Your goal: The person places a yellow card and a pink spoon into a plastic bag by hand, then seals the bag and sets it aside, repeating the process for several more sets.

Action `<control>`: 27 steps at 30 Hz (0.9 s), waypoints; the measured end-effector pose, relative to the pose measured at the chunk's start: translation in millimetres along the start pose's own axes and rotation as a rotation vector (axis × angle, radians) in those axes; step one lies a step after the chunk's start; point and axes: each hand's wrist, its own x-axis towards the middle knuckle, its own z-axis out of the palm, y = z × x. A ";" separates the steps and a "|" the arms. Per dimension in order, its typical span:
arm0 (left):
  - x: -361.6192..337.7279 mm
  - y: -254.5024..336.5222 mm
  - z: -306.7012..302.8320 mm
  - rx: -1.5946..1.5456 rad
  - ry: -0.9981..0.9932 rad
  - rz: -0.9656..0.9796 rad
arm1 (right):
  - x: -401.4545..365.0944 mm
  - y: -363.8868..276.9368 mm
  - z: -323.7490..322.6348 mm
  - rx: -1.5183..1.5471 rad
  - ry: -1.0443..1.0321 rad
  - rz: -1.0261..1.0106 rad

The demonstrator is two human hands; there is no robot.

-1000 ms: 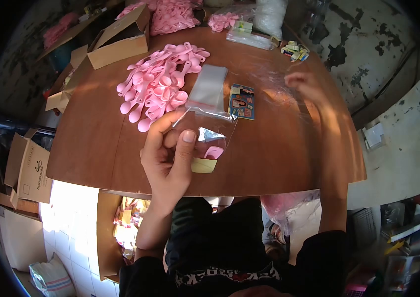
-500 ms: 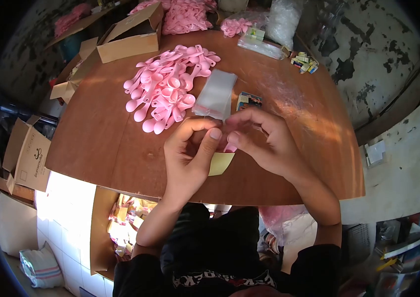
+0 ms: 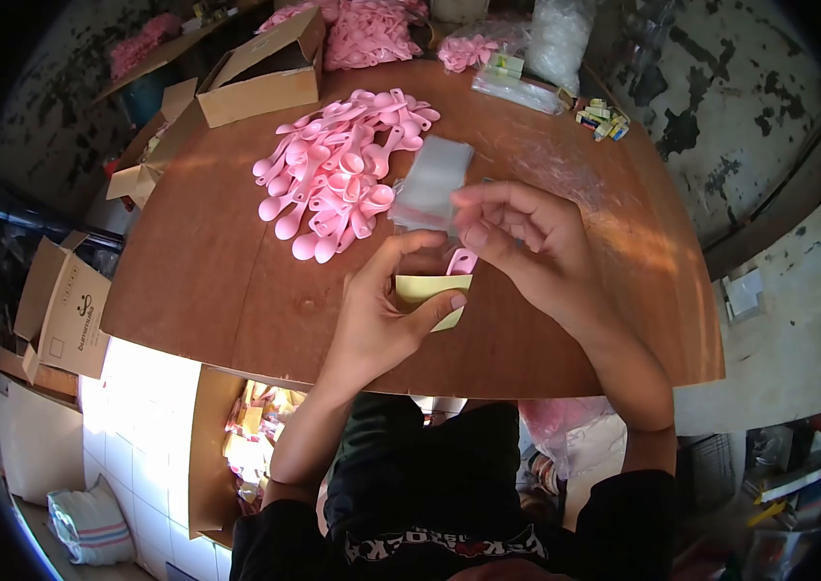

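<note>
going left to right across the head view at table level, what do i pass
cardboard box on the floor → pile of pink spoons → stack of clear bags → right hand → small packets. The left hand, pinching the yellow card, sits below the spoons and bags, so it is left out.

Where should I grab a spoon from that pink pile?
Probably pinch a round bowl at the near edge of the pink spoon pile, coming from your side: bowls stick out free there; handles lie tangled under others. Left hand holds the small bag.
</note>
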 end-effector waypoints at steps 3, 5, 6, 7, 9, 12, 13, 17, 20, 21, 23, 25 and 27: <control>-3.5 -1.2 -1.6 0.019 0.050 -0.064 | -9.5 6.4 6.1 0.412 0.114 0.274; -5.2 -7.2 -2.8 0.014 0.079 -0.063 | -19.2 17.7 1.7 0.372 0.004 0.371; -5.9 -10.1 -3.1 0.017 0.086 -0.065 | -22.2 20.3 2.7 0.376 -0.002 0.372; -6.3 -13.0 -3.1 -0.006 0.077 -0.058 | -25.4 22.4 3.7 0.370 -0.022 0.427; -7.7 -16.9 -3.9 -0.026 0.065 -0.056 | -29.5 28.1 6.4 0.368 -0.037 0.485; -10.5 -17.3 -13.7 -0.213 0.088 -0.062 | -33.1 36.1 11.5 0.375 -0.018 0.494; -9.9 -18.9 -19.0 -0.167 0.139 -0.037 | -34.2 38.0 12.8 0.377 -0.015 0.491; -8.5 -19.5 -29.6 -0.101 0.211 -0.037 | -35.6 40.0 18.0 0.360 -0.003 0.496; -8.7 -14.2 -28.1 -0.029 0.227 -0.021 | -37.8 44.0 19.8 0.359 0.039 0.462; -9.2 -15.3 -27.2 0.000 0.235 -0.015 | -40.1 48.0 19.7 0.363 0.040 0.469; -9.4 -19.5 -29.1 0.011 0.225 -0.010 | -42.9 54.7 18.3 0.391 0.040 0.434; -9.2 -21.6 -30.7 0.021 0.216 -0.006 | -43.4 55.6 17.6 0.397 0.033 0.443; -9.3 -20.2 -31.4 -0.025 0.180 0.010 | -43.4 55.6 17.2 0.404 0.025 0.452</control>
